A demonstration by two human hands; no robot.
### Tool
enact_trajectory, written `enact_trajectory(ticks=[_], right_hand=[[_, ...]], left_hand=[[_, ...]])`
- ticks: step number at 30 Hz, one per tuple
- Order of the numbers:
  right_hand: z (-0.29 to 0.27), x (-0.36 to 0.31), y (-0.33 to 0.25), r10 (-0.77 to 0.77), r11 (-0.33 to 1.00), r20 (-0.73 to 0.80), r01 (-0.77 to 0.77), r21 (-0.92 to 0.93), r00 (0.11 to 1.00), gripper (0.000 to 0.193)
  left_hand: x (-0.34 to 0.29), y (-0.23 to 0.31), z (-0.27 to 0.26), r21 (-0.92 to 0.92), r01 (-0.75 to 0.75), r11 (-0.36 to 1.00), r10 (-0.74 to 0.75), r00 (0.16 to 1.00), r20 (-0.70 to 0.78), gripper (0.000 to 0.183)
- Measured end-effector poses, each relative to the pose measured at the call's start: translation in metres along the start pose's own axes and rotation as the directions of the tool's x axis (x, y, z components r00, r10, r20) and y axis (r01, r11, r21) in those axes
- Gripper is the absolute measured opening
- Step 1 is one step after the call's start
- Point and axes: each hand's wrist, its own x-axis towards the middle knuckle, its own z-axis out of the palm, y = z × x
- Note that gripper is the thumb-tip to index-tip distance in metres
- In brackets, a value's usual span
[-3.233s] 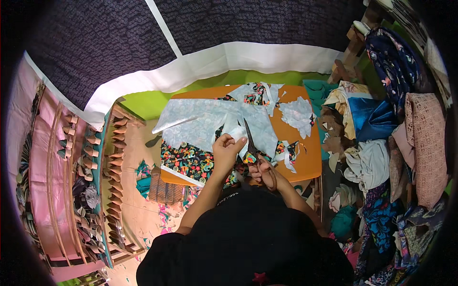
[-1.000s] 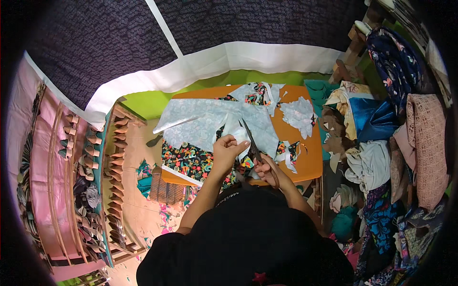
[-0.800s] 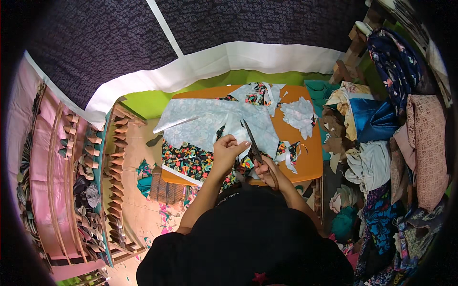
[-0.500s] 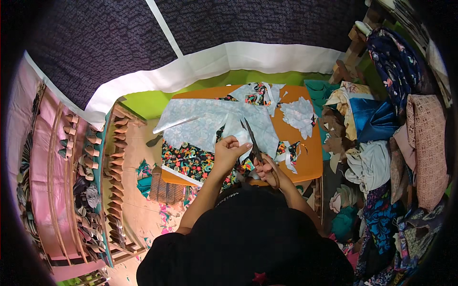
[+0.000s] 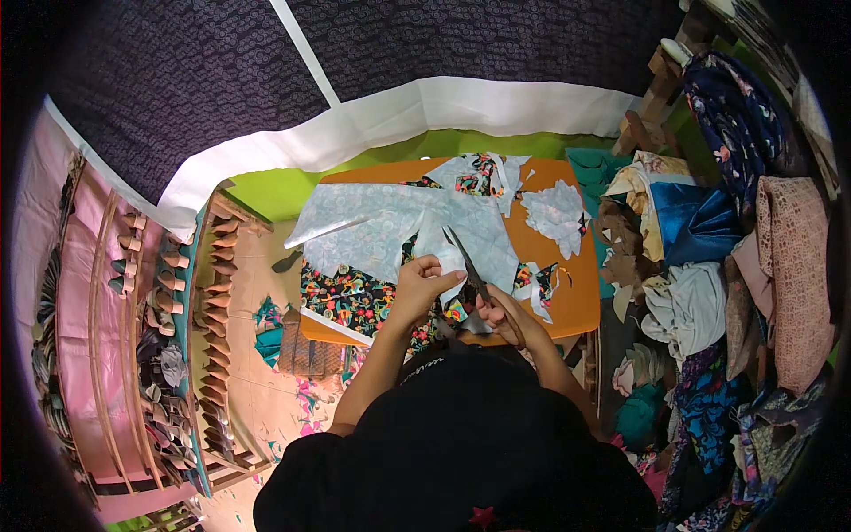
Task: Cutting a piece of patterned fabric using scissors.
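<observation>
My right hand (image 5: 502, 319) is wrapped round the handles of a pair of dark scissors (image 5: 470, 266), whose blades point away from me over the cloth. To its left, my left hand (image 5: 421, 288) pinches a piece of white-backed fabric (image 5: 436, 246) between thumb and fingers, close beside the blades. A wide sheet of the same fabric (image 5: 363, 213) lies pale side up on the orange table (image 5: 581, 293). Its black side, printed with bright flowers (image 5: 350, 297), shows along the near left part.
Cut scraps (image 5: 554, 213) lie on the table's right side and far edge. Piled cloth (image 5: 687, 306) crowds the right. Racks of shoe-shaped pieces (image 5: 217, 328) stand at left, with scraps on the floor. Dark patterned cloth (image 5: 479, 44) hangs beyond the table.
The scissors have swung slightly left, their tips now a little lower and nearer my left hand. My right hand has turned slightly with them. The large fabric sheet has hardly moved.
</observation>
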Motion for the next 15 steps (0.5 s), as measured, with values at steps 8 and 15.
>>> enact_trajectory(ticks=[8, 15], right_hand=[[-0.004, -0.001, -0.004, 0.123, 0.992, 0.01, -0.123, 0.01, 0.992, 0.033], [-0.002, 0.0, -0.016, 0.171, 0.983, -0.023, -0.172, -0.062, 0.985, 0.021]], left_hand=[[-0.004, 0.013, 0.006, 0.077, -0.02, 0.997, 0.024, 0.998, -0.056, 0.016], [-0.004, 0.009, 0.001, 0.224, -0.036, 0.974, 0.042, 0.999, -0.025, 0.02]])
